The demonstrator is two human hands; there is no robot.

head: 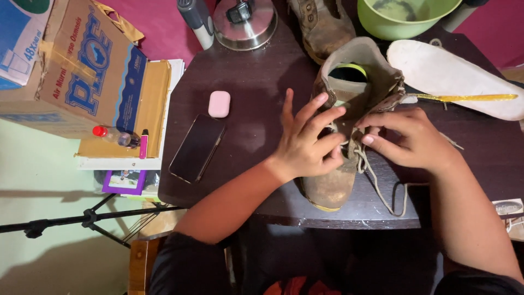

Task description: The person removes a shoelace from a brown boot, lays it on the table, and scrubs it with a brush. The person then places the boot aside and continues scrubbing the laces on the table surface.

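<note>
Head view: a worn brown boot (pixel 344 125) stands near the front edge of the dark table (pixel 256 82), toe toward the person. The left hand (pixel 308 145) rests on its lacing, fingers spread and loosely curled; the right hand (pixel 409 136) pinches the bootlace (pixel 376 183) between fingertips. A black phone (pixel 196 147) and pink case (pixel 219 104) lie toward the left edge, a white insole (pixel 453 76) at the right.

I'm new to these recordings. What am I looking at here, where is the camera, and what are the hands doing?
There is no machine: one camera worn on a person's head looks down at their own two bare hands. Both work at a worn brown boot standing on a dark table. The left hand rests on its front; the right hand pinches the lace near the eyelets. Also on the table: a dark phone, a small pink case, a white insole, a green bowl, a metal lid and a second boot.
</note>
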